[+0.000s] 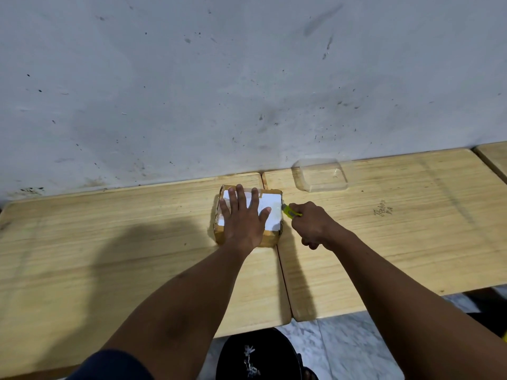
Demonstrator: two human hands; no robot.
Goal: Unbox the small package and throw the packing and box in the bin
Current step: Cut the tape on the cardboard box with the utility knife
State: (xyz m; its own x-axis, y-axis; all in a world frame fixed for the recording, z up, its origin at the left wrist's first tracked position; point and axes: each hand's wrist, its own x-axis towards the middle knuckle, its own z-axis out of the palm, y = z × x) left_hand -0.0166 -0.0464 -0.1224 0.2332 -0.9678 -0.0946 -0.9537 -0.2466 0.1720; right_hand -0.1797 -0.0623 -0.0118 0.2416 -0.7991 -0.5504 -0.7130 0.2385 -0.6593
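A small brown cardboard box [273, 237] with a white label on top sits on the wooden table [109, 242], near the seam between two tabletops. My left hand [242, 215] lies flat on the box's top with fingers spread, pressing it down. My right hand [312, 223] is closed around a yellow utility knife [289, 210], whose tip touches the box's upper right edge. A black bin [260, 355] with white scraps inside stands on the floor below the table's front edge, between my arms.
A clear plastic lid or container [321, 175] lies on the right tabletop by the grey wall [247, 78]. A third tabletop [493, 154] begins at far right. Marble floor [343, 346] shows below the front edge.
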